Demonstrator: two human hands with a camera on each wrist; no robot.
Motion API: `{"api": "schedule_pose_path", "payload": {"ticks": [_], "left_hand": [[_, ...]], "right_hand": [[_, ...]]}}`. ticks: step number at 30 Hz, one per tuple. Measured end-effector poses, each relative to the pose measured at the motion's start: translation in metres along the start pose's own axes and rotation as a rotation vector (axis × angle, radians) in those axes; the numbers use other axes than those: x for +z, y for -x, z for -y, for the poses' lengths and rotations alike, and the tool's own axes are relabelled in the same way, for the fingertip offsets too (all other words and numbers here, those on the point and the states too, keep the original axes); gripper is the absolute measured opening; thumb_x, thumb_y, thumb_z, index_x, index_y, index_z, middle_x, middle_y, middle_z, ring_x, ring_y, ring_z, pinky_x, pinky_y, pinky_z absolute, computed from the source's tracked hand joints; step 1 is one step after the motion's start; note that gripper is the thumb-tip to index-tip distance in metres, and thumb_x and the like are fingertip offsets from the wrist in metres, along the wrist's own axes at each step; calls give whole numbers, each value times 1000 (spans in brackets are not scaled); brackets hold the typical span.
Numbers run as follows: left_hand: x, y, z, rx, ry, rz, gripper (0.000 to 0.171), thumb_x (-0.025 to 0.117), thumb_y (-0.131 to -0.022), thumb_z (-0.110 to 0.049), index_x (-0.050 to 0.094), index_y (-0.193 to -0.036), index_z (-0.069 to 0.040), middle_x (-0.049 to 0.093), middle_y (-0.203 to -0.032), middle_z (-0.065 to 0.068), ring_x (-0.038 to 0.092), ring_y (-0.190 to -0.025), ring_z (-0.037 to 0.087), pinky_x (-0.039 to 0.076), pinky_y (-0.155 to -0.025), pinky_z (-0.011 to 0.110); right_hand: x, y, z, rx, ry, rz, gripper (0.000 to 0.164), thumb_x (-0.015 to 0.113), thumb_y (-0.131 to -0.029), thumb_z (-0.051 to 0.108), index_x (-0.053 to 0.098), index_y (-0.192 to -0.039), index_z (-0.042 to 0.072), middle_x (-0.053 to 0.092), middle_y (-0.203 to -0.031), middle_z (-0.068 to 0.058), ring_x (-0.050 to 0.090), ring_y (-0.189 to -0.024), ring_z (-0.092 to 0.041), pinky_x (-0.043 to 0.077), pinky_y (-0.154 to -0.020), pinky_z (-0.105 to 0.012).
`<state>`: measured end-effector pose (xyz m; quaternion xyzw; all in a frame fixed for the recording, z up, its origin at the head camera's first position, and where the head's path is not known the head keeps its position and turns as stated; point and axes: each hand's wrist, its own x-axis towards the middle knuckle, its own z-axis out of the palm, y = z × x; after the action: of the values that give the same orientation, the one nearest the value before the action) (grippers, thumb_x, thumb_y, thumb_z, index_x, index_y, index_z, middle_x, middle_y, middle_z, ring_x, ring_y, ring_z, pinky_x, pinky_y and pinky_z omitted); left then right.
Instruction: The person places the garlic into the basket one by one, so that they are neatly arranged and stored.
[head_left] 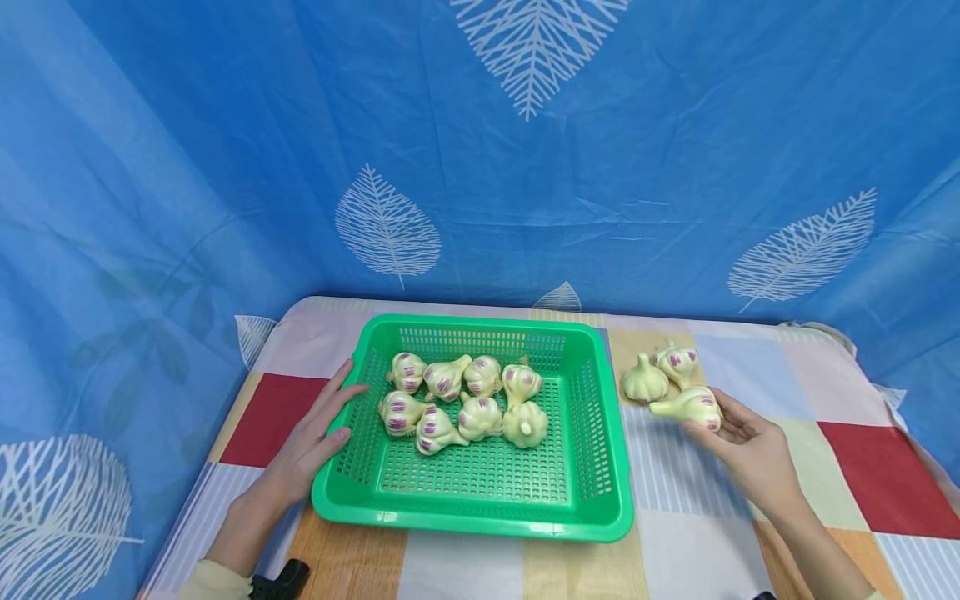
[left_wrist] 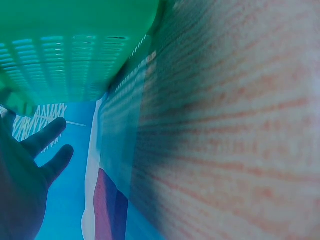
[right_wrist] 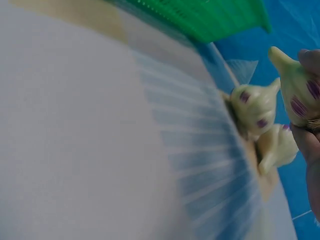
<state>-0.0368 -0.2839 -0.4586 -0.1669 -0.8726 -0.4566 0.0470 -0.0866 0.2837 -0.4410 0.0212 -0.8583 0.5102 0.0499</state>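
My right hand (head_left: 753,454) pinches a garlic bulb (head_left: 697,407) with purple streaks between thumb and fingers, its stem pointing left. In the right wrist view the held bulb (right_wrist: 299,92) shows at the right edge, stem up. Just behind it, a pale garlic bulb (head_left: 645,380) and a streaked one (head_left: 678,363) lie on the tablecloth. My left hand (head_left: 303,450) rests at the left rim of a green plastic basket (head_left: 472,523), fingers spread and fairly straight. Inside the basket several garlic bulbs (head_left: 480,417) sit in two rows toward the back.
A checked tablecloth (head_left: 697,550) in patches of red, white, yellow and blue covers the table. Behind and to the left hangs a blue curtain (head_left: 480,208) with white leaf prints. The basket's perforated side (left_wrist: 60,60) rises beside the left hand in the left wrist view.
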Motion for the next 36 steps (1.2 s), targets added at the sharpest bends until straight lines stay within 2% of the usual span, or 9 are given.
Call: {"api": "schedule_pose_path", "payload": {"ticks": [11,19,21,24,27,30,36], "left_hand": [[0,-1,0,6,-9,2,63,55,-92,-14,41,-153,-9,12,-168,1,16,-149,10,50,-96,40],[0,-1,0,8,-9,4,63,55,-92,-14,40,-153,-9,12,-168,1,16,-149,9,50,-96,40],[1,-1,1,6,-11,5,63,55,-92,-15,40,-153,-10,12,-168,0,16,-149,9,49,-96,41],[1,0,1,5,-13,5,63,55,-92,-15,40,-153,-10,12,-168,0,15,-149,9,49,-97,42],[1,0,0,6,-9,2,63,55,-92,-15,40,-153,-10,12,-168,1,15,-149,9,50,-96,41],[1,0,-1,6,-10,-1,63,55,-92,-15,40,-153,-9,12,-168,1,15,-149,8,50,-95,40],[0,0,0,11,-15,-3,63,55,-92,-14,40,-153,-9,12,-168,1,15,-150,9,50,-95,39]], "right_hand": [[-13,3,33,-60,-2,38,63,76,-88,-2,46,-141,-16,61,-116,27,66,-92,5,53,-73,-14],[-10,4,51,-46,0,176,63,73,-91,3,44,-145,-13,58,-117,27,64,-98,4,55,-74,-18],[-7,3,56,-45,4,218,62,73,-92,5,45,-145,-10,59,-121,19,65,-99,3,56,-74,-19],[-1,3,65,-50,-6,289,62,73,-93,6,45,-146,-9,59,-131,-5,65,-100,0,57,-74,-23],[6,2,73,-59,-34,355,62,72,-93,7,44,-147,-9,53,-136,-27,66,-101,-3,58,-74,-26],[14,1,80,-58,-76,415,62,72,-94,8,43,-147,-9,51,-137,-31,67,-102,-6,58,-76,-28],[34,-4,91,-69,-180,537,64,71,-94,6,41,-147,-11,54,-134,-31,69,-105,-14,58,-79,-33]]}}
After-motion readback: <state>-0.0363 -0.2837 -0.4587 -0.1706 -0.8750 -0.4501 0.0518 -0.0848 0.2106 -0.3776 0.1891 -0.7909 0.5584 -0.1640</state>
